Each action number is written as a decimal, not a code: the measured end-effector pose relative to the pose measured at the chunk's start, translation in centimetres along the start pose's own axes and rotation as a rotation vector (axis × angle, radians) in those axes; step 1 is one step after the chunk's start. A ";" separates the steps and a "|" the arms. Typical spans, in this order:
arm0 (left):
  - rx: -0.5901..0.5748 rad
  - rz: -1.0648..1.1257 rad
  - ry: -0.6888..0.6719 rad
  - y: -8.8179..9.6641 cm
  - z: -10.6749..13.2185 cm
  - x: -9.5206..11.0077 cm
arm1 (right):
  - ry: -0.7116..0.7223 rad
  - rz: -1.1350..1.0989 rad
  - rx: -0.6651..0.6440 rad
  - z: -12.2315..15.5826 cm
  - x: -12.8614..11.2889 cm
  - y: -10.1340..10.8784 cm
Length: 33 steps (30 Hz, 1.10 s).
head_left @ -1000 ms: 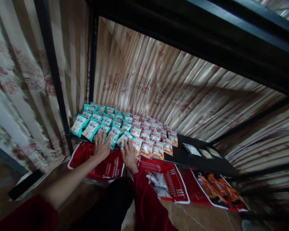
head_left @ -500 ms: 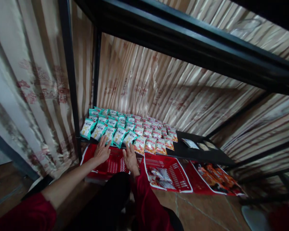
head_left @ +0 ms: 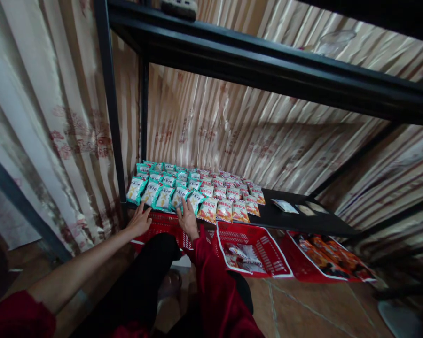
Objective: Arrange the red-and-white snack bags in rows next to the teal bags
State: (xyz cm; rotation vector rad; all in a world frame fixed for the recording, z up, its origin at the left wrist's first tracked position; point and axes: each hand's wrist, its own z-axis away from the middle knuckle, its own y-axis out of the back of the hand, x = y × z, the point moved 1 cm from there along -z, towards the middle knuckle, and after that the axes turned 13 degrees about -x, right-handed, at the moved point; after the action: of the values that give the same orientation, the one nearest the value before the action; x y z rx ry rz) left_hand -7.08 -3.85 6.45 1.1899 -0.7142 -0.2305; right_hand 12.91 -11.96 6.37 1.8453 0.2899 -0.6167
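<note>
Rows of teal-and-white snack bags (head_left: 164,197) lean on the left part of a low black shelf (head_left: 268,218). Beside them, to the right, stand rows of red-and-orange snack bags (head_left: 224,210). My left hand (head_left: 141,221) is at the shelf's front edge, fingers stretched out toward the lower edge of the front teal bags. Farther right, my right hand (head_left: 188,220) has its fingers extended, and the fingertips reach the front teal bag second from the right end of that row. Neither hand holds a bag.
Below the shelf sit red baskets: one behind my hands, a middle basket (head_left: 285,265) with some bags, and one with orange packs (head_left: 331,256) at right. Flat packets (head_left: 285,206) lie on the shelf's right side. A black upper shelf beam (head_left: 268,70) crosses above; a striped curtain (head_left: 204,117) hangs behind.
My left hand has moved left and down off the front teal bags to the shelf edge. My right hand has shifted left, onto a neighbouring teal bag. The camera view has tilted slightly.
</note>
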 end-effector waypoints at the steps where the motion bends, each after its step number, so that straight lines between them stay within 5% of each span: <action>1: -0.017 0.002 0.019 0.4 0.3 -0.3 | -0.002 -0.003 0.007 0.0 -0.2 -0.1; 6: -0.099 0.025 0.079 0.7 1.3 -0.9 | -0.015 0.019 0.019 1.3 0.0 -0.7; 13: -0.063 0.057 0.013 0.1 1.0 0.7 | -0.058 0.050 0.019 2.6 1.6 0.5; 21: 0.003 0.054 -0.084 3.5 0.0 0.9 | -0.023 0.045 0.044 2.6 0.3 1.2; 26: -0.011 0.054 -0.179 5.1 1.1 0.0 | 0.009 0.042 0.030 0.9 -0.8 0.6; 33: -0.103 0.058 -0.271 5.2 2.5 -3.3 | 0.049 -0.037 0.108 -3.7 -1.1 -1.6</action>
State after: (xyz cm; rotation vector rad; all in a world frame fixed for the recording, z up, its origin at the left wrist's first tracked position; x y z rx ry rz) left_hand -12.17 -2.10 10.34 1.0483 -0.9603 -0.3801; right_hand 12.22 -7.83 6.56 1.9643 0.3291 -0.6234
